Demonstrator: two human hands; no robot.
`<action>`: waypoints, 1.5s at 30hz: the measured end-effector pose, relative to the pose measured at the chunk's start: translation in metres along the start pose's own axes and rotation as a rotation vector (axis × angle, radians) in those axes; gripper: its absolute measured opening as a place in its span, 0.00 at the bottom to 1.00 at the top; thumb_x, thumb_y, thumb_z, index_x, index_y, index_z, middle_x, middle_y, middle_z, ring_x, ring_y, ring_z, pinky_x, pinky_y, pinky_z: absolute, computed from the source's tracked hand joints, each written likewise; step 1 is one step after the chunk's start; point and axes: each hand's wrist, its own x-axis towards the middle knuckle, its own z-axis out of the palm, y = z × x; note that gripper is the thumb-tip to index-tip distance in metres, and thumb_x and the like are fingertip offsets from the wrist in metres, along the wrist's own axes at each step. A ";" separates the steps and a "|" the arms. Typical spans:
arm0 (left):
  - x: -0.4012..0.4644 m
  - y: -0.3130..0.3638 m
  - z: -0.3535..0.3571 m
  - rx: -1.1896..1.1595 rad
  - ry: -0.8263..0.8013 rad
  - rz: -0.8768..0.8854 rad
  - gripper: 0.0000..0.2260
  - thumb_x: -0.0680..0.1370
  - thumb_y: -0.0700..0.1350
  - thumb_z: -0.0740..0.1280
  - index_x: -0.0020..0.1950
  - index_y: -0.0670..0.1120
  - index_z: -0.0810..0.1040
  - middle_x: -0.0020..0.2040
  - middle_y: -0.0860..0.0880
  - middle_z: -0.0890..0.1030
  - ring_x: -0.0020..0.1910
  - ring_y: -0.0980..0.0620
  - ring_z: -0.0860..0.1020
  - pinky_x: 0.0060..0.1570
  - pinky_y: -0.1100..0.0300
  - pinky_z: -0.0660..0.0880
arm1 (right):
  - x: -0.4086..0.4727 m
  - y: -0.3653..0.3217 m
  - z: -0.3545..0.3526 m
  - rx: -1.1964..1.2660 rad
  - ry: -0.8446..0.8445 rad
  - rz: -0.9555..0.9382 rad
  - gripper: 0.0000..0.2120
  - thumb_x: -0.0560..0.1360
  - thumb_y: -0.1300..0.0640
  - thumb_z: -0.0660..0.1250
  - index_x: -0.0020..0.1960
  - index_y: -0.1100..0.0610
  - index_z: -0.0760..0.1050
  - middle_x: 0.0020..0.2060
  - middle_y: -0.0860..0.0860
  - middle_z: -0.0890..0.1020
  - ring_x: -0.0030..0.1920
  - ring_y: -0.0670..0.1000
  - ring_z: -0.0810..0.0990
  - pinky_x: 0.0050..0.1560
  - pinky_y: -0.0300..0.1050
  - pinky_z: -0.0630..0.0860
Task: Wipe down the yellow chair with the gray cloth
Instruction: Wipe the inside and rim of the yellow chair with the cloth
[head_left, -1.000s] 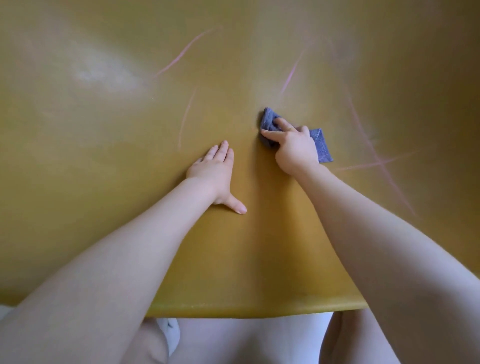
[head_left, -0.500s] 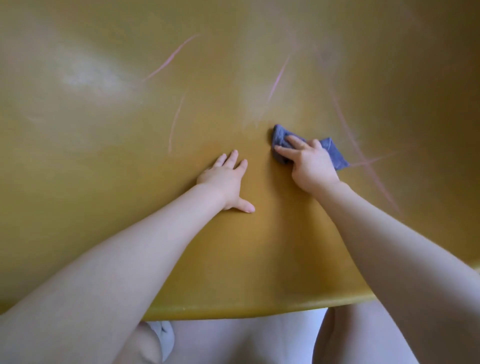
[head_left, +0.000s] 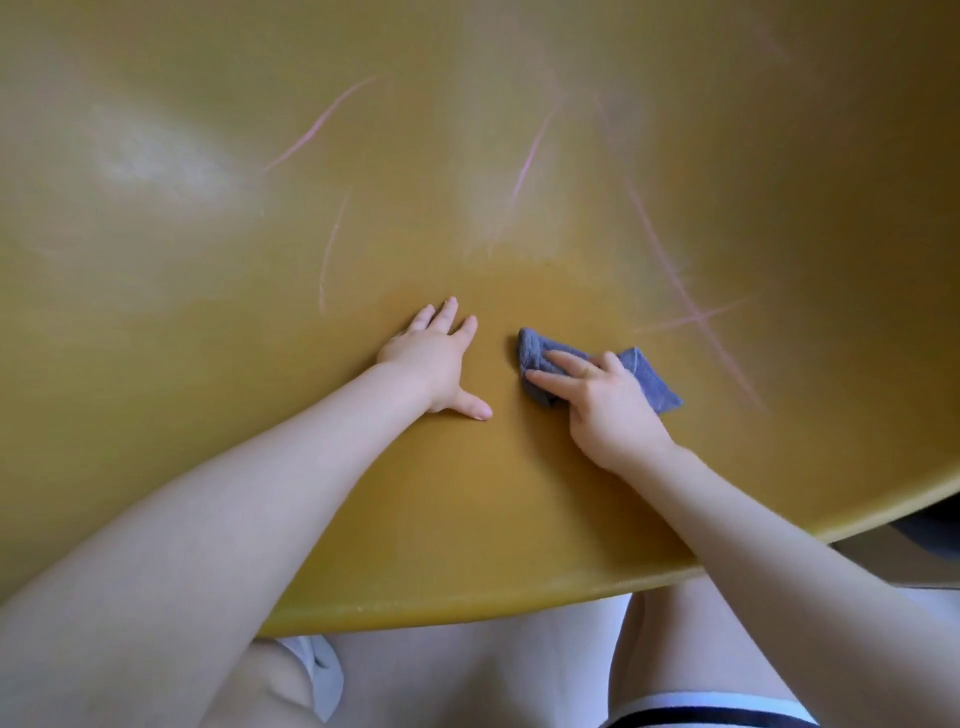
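Note:
The yellow chair (head_left: 260, 364) fills most of the view, its curved seat surface marked with several thin pink scratches and pale smears. A folded gray cloth (head_left: 649, 376) lies on the seat right of centre. My right hand (head_left: 602, 402) presses down on the cloth with straight fingers, covering its middle. My left hand (head_left: 441, 364) rests flat on the seat just left of the cloth, fingers spread, holding nothing.
The chair's rounded front edge (head_left: 467, 608) runs across the lower part of the view. Below it are my knees and a bit of white clothing (head_left: 322, 675). A dark object (head_left: 930, 535) shows past the edge at the right.
My right hand has dragged the cloth toward me, down the seat. My left hand stayed flat, shifting only slightly. The view has tilted.

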 end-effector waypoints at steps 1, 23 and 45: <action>0.000 -0.001 0.001 -0.005 0.001 0.003 0.50 0.68 0.65 0.69 0.77 0.52 0.40 0.77 0.51 0.35 0.76 0.50 0.40 0.73 0.53 0.52 | 0.013 0.008 -0.005 -0.027 -0.028 0.028 0.28 0.69 0.66 0.50 0.63 0.50 0.75 0.67 0.54 0.72 0.49 0.59 0.70 0.52 0.52 0.71; 0.011 0.000 0.000 -0.011 0.010 -0.007 0.52 0.66 0.65 0.71 0.77 0.54 0.39 0.76 0.51 0.34 0.76 0.48 0.39 0.73 0.52 0.49 | 0.057 0.023 -0.006 0.015 -0.020 0.142 0.29 0.71 0.67 0.50 0.65 0.47 0.73 0.70 0.48 0.68 0.44 0.53 0.60 0.47 0.45 0.60; 0.008 0.009 -0.003 0.008 -0.040 -0.068 0.52 0.67 0.64 0.71 0.76 0.54 0.36 0.75 0.52 0.32 0.76 0.48 0.37 0.73 0.51 0.50 | 0.048 0.031 -0.020 -0.153 -0.058 0.223 0.25 0.76 0.64 0.54 0.67 0.44 0.68 0.71 0.45 0.65 0.57 0.57 0.65 0.53 0.48 0.62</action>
